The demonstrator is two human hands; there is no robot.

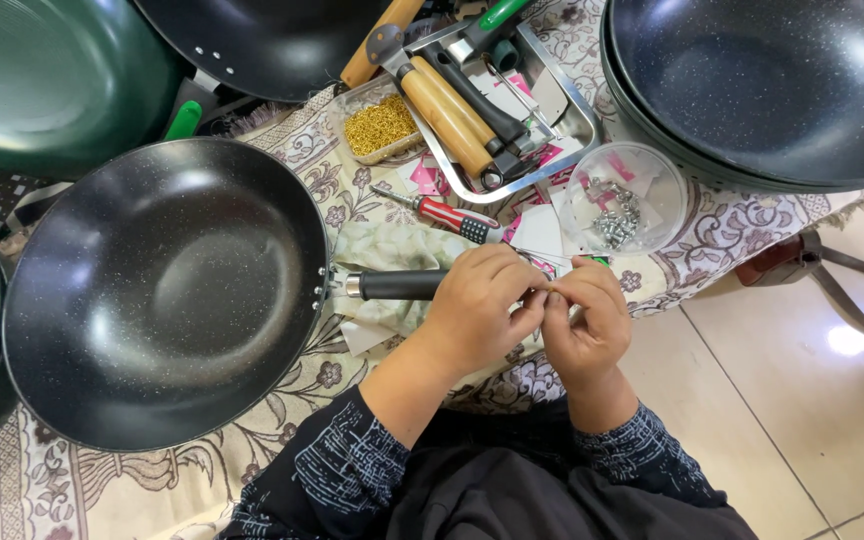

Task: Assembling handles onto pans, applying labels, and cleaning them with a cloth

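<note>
A black speckled wok (pixel 162 290) lies on a patterned cloth (pixel 72 480) in front of me. Its black handle (pixel 397 285) with a metal collar points right. My left hand (pixel 477 310) is curled over the handle's far end. Touching it fingertip to fingertip, my right hand (pixel 587 320) pinches something small that my fingers hide. A red and black screwdriver (pixel 447 213) lies just beyond my hands. A clear plastic bowl (pixel 652 215) holding small metal screws stands beyond my right hand.
A metal tray (pixel 580 115) holds wooden-handled tools. Beside it is a small tub of gold-coloured bits (pixel 382 128). Dark pans (pixel 772 90) are stacked at the top right, a green pan (pixel 42 80) and another black pan (pixel 262 40) at the top left. Tiled floor (pixel 802 400) lies to the right.
</note>
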